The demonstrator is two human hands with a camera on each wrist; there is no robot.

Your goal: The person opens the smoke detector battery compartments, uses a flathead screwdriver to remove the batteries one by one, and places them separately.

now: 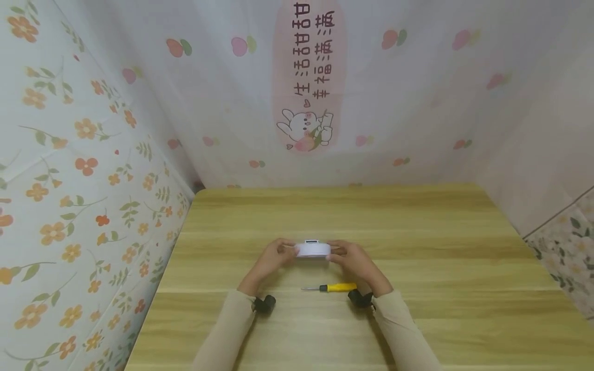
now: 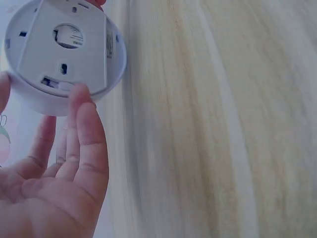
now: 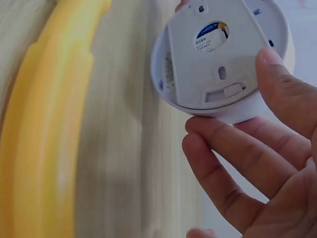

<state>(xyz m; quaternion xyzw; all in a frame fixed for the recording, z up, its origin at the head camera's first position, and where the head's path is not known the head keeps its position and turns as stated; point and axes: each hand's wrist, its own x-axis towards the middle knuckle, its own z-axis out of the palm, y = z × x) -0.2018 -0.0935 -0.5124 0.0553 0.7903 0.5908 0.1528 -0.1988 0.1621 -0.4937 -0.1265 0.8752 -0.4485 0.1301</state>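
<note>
White disc (image 1: 313, 250) between both hands, mid-table

screwdriver (image 1: 330, 287) near wrists, walls close left, behind

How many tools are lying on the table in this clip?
1. A yellow-handled screwdriver lies on the wooden table, between the wrists and nearer the person than the white round device that both hands hold. None other shows; the arms could hide something small.

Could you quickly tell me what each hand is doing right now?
Left hand: holds the round white device by its left edge.
Right hand: holds the same device by its right edge.
</note>
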